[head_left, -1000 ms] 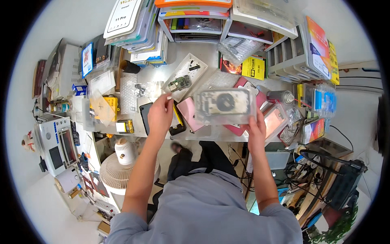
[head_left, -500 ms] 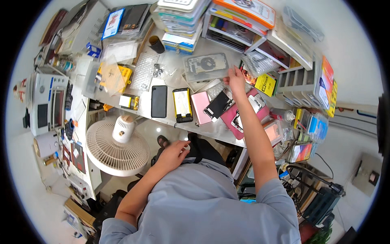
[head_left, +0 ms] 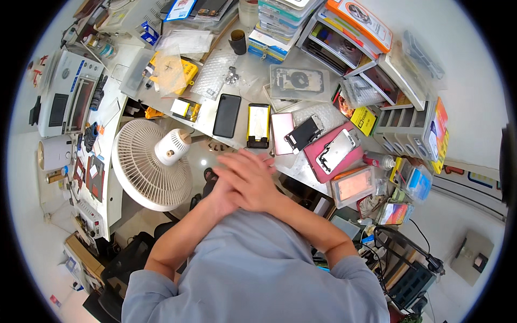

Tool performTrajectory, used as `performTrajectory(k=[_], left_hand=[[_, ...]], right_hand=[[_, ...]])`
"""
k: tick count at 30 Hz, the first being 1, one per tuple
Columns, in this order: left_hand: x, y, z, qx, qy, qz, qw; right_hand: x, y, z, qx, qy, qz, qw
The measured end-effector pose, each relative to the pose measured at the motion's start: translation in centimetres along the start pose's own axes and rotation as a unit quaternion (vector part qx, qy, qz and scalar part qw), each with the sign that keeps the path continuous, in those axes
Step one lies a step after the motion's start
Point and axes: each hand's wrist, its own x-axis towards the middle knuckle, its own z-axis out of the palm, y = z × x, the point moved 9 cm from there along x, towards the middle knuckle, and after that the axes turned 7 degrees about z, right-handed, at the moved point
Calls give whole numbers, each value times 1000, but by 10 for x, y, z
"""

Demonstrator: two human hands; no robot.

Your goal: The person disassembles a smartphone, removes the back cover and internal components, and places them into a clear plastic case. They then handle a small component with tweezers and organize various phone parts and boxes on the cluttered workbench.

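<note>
My two hands meet in front of my body, just off the bench's near edge. The right hand point(head_left: 257, 182) lies across the left hand point(head_left: 222, 196), its fingers stretched out toward the left. Most of the left hand's fingers are covered; some tips poke out at the right, apparently extended. Neither hand shows an object in it. Nearest them on the bench are a yellow-framed phone part with a white face point(head_left: 258, 124), a dark phone point(head_left: 226, 116), a pink phone panel point(head_left: 281, 133) and a black phone screen part point(head_left: 304, 133).
A white fan point(head_left: 153, 164) stands at the left, close to my left arm. A pink mat point(head_left: 323, 172) carries a silver phone panel point(head_left: 337, 151). Behind lie a clear plastic case point(head_left: 299, 83) and bubble wrap point(head_left: 211, 74). Stacked boxes and shelves point(head_left: 328, 51) line the back.
My right hand has let go of the clear case at the back and come down to the left hand. Both hands are now together. The view has shifted slightly.
</note>
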Motion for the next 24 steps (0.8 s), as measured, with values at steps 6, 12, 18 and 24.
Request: performTrajectory(k=[6,12,18,24], left_hand=[[-80,68,25,23,-10,91,996],[-109,58,-39,114,89,126,981],[-128,51,-58,170,143,147,964],[-145,43,-108,241,165,128,948]], right_hand=[[-8,83,15,-136,-2,127,982],[18,102,9,-148,24,118,982],[78,133,18,-182,14,188,965],[70,105,72,-115,-99,218,964]])
